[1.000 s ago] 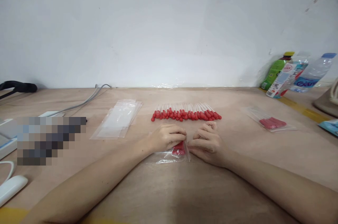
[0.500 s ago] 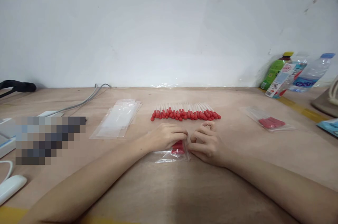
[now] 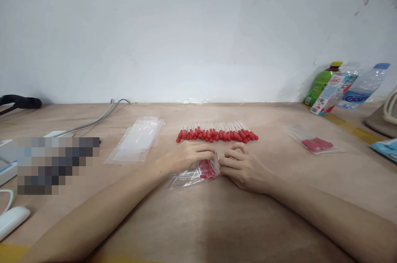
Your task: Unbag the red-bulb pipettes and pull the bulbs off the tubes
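Note:
My left hand (image 3: 186, 156) and my right hand (image 3: 239, 166) meet at the middle of the wooden table (image 3: 198, 221), both pinching a small clear plastic bag (image 3: 194, 175) with red-tipped sticks inside. The bag lies tilted, its red end between my fingertips and its clear end pointing left and toward me. Just beyond my hands a row of loose red-tipped sticks (image 3: 216, 132) lies side by side. A pile of flat clear bags (image 3: 138, 139) rests to the left, and one filled bag (image 3: 314, 143) lies to the right.
Drink bottles (image 3: 343, 87) lean against the wall at the far right, with a tan bag (image 3: 384, 120) and a blue packet (image 3: 387, 148) nearby. On the left are a grey cable (image 3: 93, 122), a white device (image 3: 14, 219) and a black object (image 3: 18, 101).
The bag between my hands has tilted, its clear end swinging left and toward me. Both hands shifted slightly up and left while keeping their pinch.

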`<state>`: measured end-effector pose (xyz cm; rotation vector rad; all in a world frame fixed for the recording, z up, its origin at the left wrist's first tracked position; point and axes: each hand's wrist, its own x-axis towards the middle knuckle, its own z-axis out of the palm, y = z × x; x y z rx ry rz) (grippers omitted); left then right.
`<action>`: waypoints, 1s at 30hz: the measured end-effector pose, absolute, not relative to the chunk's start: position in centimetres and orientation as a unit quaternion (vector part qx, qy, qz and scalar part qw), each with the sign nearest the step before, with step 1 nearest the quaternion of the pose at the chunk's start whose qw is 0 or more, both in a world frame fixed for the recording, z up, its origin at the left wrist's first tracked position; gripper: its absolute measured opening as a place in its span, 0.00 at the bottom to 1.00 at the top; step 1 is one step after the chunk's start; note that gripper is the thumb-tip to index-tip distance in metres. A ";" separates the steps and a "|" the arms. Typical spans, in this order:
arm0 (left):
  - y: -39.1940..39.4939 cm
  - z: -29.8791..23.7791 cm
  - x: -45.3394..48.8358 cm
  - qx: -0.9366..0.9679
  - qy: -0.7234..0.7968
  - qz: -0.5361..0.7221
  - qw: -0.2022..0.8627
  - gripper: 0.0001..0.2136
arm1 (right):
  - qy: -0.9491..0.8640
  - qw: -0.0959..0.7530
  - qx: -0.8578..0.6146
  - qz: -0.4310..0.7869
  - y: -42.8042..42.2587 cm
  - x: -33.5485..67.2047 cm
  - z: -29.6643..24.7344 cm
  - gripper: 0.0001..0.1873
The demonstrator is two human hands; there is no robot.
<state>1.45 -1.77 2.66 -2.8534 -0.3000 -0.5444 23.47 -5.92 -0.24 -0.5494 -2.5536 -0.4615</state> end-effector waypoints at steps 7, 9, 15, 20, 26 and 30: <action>-1.8 4.8 0.8 -0.962 -0.098 -0.181 0.179 0.14 | -0.913 0.257 -0.312 0.055 -6.6 23.7 0.5 0.08; -2.4 4.5 0.9 -0.968 -0.120 -0.174 0.132 0.13 | -0.878 0.300 -0.349 0.134 -6.5 23.6 0.1 0.10; -5.2 2.0 -0.3 -0.937 -0.271 -0.206 -0.073 0.22 | -0.819 0.338 -0.391 0.249 -5.8 22.2 -1.0 0.10; -5.6 0.8 -1.2 -0.915 -0.322 -0.206 -0.125 0.24 | -0.810 0.313 -0.433 0.243 -5.5 21.5 -0.7 0.10; -4.7 1.1 -0.6 -0.914 -0.309 -0.208 -0.162 0.22 | -0.762 0.350 -0.450 0.308 -4.8 21.3 -0.9 0.09; -4.6 1.0 -0.6 -0.911 -0.308 -0.218 -0.168 0.22 | -0.729 0.376 -0.430 0.378 -4.8 20.7 -1.3 0.13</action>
